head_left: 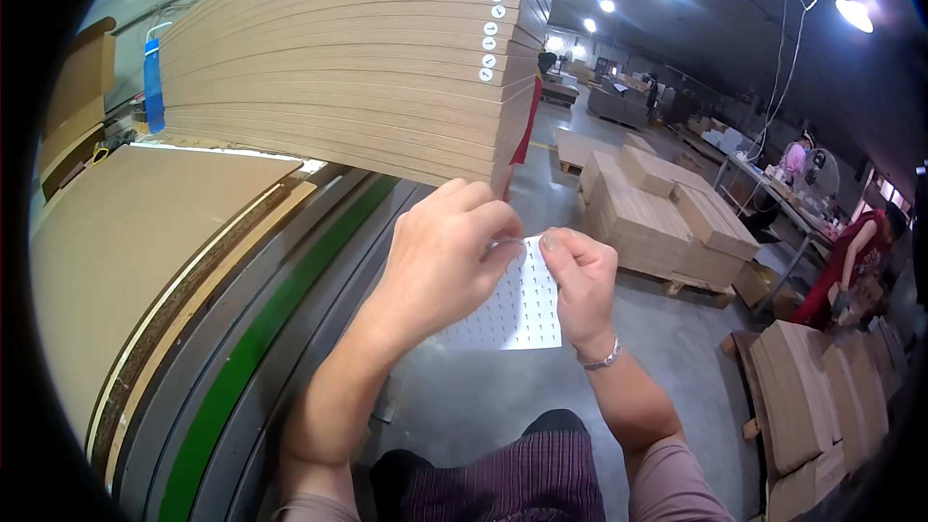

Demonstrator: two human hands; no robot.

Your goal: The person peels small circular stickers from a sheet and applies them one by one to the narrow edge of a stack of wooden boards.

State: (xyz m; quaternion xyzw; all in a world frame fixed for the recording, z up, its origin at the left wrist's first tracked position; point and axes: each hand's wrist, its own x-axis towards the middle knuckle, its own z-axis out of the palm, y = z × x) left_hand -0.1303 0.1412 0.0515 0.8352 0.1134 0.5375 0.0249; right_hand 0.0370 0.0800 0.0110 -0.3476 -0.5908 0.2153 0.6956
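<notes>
We hold a white sticker sheet (pixel 517 304) in both hands, in front of a tall stack of wooden boards (pixel 358 68).

Our left hand (pixel 440 256) has its fingertips pinched together at the sheet's top edge, and our right hand (pixel 580 280) clamps the upper right corner between thumb and fingers; the sheet hangs between them over the concrete floor (pixel 483 396). We judge it light, thin and floppy, easily creased, so it is best gripped at the edges while a small label is peeled up. Round white stickers (pixel 491 43) dot the boards' end. A flat board (pixel 135 232) lies to our left.
</notes>
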